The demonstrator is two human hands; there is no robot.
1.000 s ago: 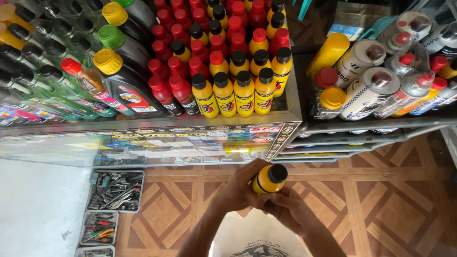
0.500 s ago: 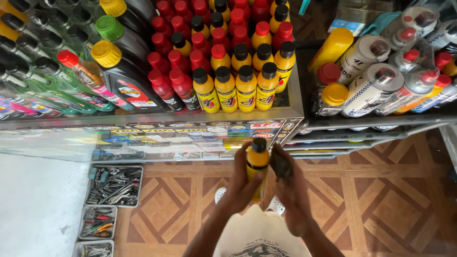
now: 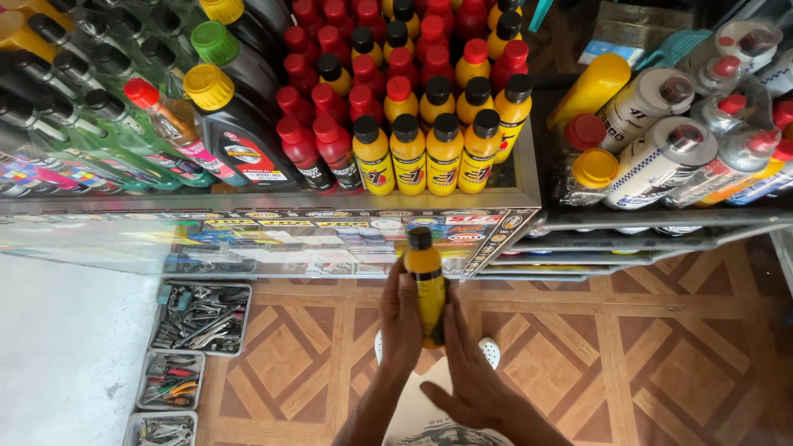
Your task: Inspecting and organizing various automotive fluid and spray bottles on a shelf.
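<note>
hands [image 3: 446, 347]: bare, no gloves or rings | forearms: sleeveless | shirt [image 3: 450, 417]: white, dark print

Red-capped bottles [image 3: 334, 124] on shelf [image 3: 273, 201]; tool tray [image 3: 201, 316], perhaps wrenches.
</note>
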